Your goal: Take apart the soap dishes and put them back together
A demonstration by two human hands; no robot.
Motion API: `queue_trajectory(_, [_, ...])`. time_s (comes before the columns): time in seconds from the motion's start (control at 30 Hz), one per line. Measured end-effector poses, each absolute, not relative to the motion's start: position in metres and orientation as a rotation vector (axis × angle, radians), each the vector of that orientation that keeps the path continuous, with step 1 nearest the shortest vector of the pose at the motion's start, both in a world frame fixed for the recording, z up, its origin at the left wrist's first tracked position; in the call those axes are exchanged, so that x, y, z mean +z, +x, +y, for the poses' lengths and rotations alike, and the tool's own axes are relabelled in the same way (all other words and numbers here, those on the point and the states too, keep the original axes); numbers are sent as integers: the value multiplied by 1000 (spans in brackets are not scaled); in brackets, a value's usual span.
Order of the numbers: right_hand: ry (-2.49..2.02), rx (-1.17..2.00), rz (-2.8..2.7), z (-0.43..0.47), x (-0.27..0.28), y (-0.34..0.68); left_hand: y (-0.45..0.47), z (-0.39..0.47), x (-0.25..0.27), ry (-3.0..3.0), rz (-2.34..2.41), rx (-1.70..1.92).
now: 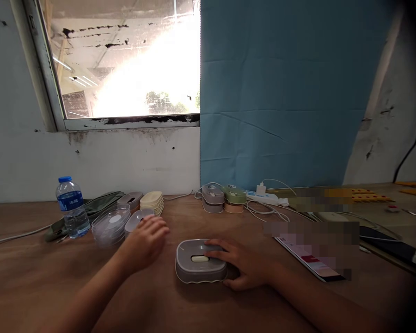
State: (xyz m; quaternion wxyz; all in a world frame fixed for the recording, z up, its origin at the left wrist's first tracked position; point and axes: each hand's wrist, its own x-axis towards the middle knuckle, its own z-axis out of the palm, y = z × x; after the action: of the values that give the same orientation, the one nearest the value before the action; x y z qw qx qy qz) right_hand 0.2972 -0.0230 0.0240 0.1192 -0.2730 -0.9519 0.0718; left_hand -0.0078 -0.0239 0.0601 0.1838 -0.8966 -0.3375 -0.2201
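Observation:
A grey box with a rounded lid (190,266) rests on the table in front of me, a pale oblong piece set in the slot on its top. My right hand (244,266) grips the box's right end, fingers over the lid and thumb low at the near side. My left hand (147,243) is raised, fingers loosely bent and apart, with nothing visible in it. Just behind it is a pale grey lid (133,220); whether they touch I cannot tell. Clear plastic trays (109,226) are stacked to its left, and cream wavy-edged pieces (151,200) behind.
At left stands a water bottle (72,208) before a dark green pouch (104,203). Grey (213,199) and green-lidded (234,196) boxes stand at the back, near a power strip (263,198) with cables. A lit phone-like screen (307,256) lies at right.

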Motion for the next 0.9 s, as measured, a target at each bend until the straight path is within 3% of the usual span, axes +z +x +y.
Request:
queue_trajectory(0.1, [-812, 218, -2783, -25, 26, 297, -45, -13, 71, -2283, -1430, -665])
queue_trajectory(0.3, [-835, 226, -2777, -28, 28, 296, -101, 2, 70, -1927, -2103, -426])
queue_trajectory(0.63, [-808, 253, -2764, -26, 26, 297, -97, 3, 72, -1941, -2174, -486])
queue_trajectory(0.9, [-820, 245, -2767, -26, 26, 298, -120, 22, 65, -2158, -2333, -969])
